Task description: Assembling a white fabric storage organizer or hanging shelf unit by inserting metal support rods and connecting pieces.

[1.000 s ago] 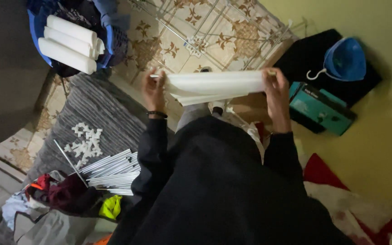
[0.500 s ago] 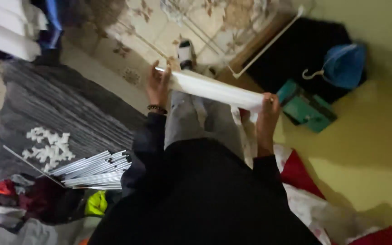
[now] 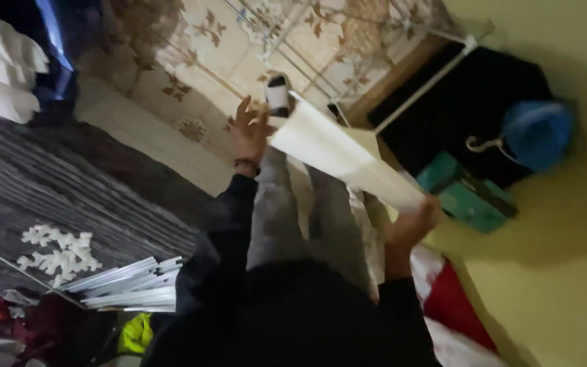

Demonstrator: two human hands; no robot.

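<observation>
the long white rolled sheet of paper slants over my grey-trousered legs. my left hand has its fingers spread wide, touching only the roll's far end, and my right hand is curled closed around the near end. right of the roll sits a teal box; left of it lie thin white strips on a grey ribbed rug.
</observation>
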